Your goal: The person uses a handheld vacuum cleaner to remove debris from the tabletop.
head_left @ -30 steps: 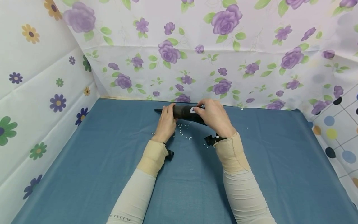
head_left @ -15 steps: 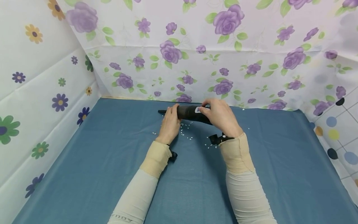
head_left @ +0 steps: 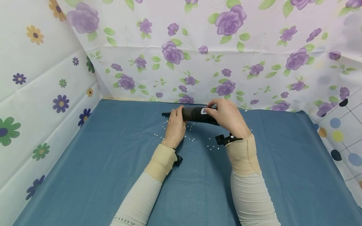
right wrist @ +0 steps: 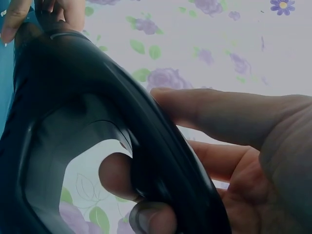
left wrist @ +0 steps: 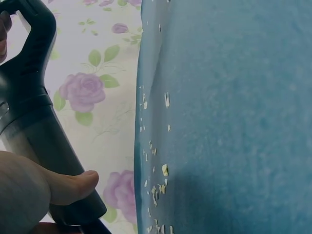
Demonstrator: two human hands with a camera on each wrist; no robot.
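Note:
My two hands hold a black handheld vacuum cleaner [head_left: 198,115] lying nearly level above the blue cloth, its narrow nozzle [head_left: 166,114] pointing left. The left hand [head_left: 174,127] grips the front, smoky section; in the left wrist view its thumb [left wrist: 73,187] lies along that barrel. My right hand [head_left: 229,117] holds the rear; the right wrist view shows its fingers curled through the loop handle [right wrist: 165,151], thumb on top. Small white bits [head_left: 192,139] lie scattered on the cloth under and in front of the vacuum. Part of the nozzle is hidden by the left hand.
A blue cloth [head_left: 93,169] covers the table. Behind it rises a white sheet with purple roses [head_left: 135,59], close to the vacuum. Flowered sheeting [head_left: 42,110] stands at the left and dotted sheeting [head_left: 339,138] at the right.
Both hands and the vacuum have shifted a little to the right, and the grip looks the same. More white bits now show left of my left hand. The head view has turned slightly.

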